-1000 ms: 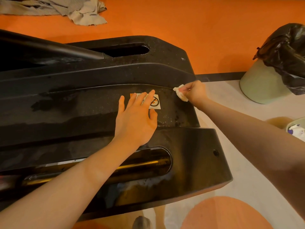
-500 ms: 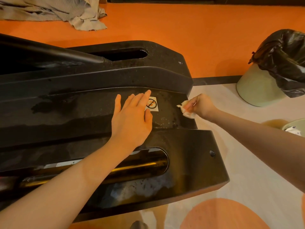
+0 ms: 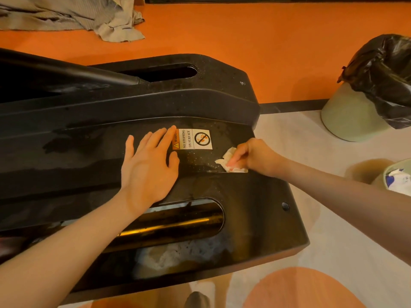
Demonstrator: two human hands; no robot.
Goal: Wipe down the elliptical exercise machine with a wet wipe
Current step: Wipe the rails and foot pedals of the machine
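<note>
The black plastic base cover of the elliptical machine (image 3: 222,101) fills the left and middle of the view, with wet streaks on it. A white warning sticker (image 3: 193,139) sits on its middle ledge. My left hand (image 3: 148,167) lies flat on the cover, fingers straight, fingertips at the sticker's left edge. My right hand (image 3: 253,155) pinches a small crumpled white wet wipe (image 3: 229,162) and presses it on the ledge just right of and below the sticker.
A pale green bin (image 3: 347,116) with a black bag (image 3: 382,76) stands at the right. A second pale container (image 3: 398,176) holding a wipes pack is at the right edge. Crumpled grey cloth (image 3: 89,18) lies on the orange floor behind the machine.
My right hand has carried the wipe down from the upper right corner of the ledge to its lower edge and in towards the sticker. My left hand slid slightly left, uncovering the sticker.
</note>
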